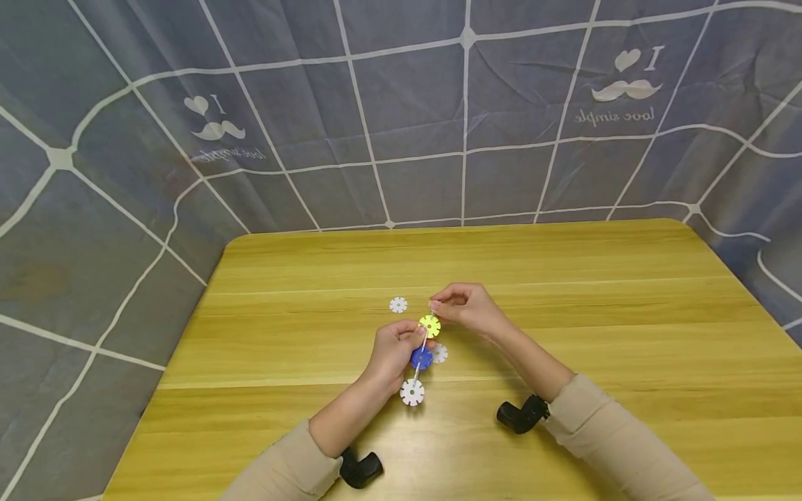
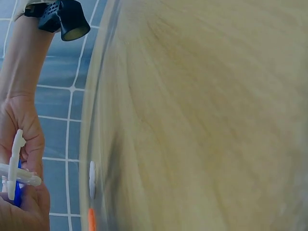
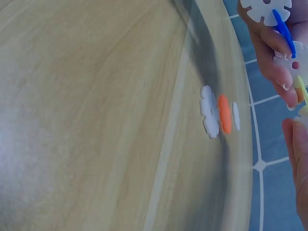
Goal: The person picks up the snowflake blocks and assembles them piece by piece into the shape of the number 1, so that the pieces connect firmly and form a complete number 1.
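Several notched plastic discs are slotted together in a chain above the table. My left hand [image 1: 390,355] grips the chain near its yellow disc [image 1: 429,326]. Below that hang a blue disc [image 1: 422,358] and, lowest, a white disc [image 1: 412,392]; more white discs join them edge-on. At the chain's upper end my right hand [image 1: 468,306] pinches another white disc between thumb and fingers, right at the yellow one. In the right wrist view, this pinched white disc [image 3: 303,114] is mostly covered by the fingertips and cut off by the frame edge.
Loose on the wooden table [image 1: 301,313] lie a white disc [image 1: 398,305] beyond the left hand and another white disc [image 1: 440,353] beside the chain. The right wrist view also shows an orange disc [image 3: 224,114] between them. A grey patterned cloth [image 1: 413,111] hangs behind the table.
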Tool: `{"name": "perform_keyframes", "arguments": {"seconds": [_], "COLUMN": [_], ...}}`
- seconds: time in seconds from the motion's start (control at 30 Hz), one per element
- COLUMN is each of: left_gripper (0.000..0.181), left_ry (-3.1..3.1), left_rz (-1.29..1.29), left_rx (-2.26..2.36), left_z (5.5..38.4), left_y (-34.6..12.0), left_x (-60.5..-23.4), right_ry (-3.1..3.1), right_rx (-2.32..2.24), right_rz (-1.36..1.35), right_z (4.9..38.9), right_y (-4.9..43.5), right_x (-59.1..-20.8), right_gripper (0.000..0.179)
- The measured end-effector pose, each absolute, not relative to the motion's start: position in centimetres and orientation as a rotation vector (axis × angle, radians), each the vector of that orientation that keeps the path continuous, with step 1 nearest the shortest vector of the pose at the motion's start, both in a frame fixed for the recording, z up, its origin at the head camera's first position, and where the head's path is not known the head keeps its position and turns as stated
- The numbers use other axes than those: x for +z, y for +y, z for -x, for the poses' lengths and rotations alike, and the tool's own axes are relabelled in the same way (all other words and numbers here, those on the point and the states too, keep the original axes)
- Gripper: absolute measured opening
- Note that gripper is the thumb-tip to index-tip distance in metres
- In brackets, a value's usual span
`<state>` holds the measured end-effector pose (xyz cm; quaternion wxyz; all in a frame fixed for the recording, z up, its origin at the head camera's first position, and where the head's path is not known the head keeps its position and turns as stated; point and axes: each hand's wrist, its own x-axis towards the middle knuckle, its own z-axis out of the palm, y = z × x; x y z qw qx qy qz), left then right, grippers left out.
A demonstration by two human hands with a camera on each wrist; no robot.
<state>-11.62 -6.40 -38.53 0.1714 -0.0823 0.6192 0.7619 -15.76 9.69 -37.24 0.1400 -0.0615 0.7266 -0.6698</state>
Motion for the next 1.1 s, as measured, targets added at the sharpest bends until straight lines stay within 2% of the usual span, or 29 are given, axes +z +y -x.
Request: {"name": "perform_keyframes", "arguments": {"seconds": [0.3,0.53,0.7,1.1], "left_gripper": [0.02,0.021,0.023,0.039], "left_ry": [1.778,1.721,1.652,1.602], "left_rz": [0.232,0.208,0.162,0.126], "left_rx": [2.157,2.167,2.18,2.175], "left_z": [11.6,11.8,11.9,12.2], "left_y": [-6.5,-6.4,-6.4,-6.3], "left_x": [-38.4,-37.9,-37.6,-37.6], "right_ry": [2.242,2.108,2.018,2.032], "right_rx": [-1.851,-1.956,-2.038,-2.065], "right_rz": [0.301,0.22,0.191,0.187], "right_z": [15.5,15.8,16.0,16.0], "right_y": [9.4,9.9,10.0,10.0], "right_x": [-36.9,-37.1,-37.0,-37.5], "right_gripper": [0.018,0.026,0.021,0.03]}}
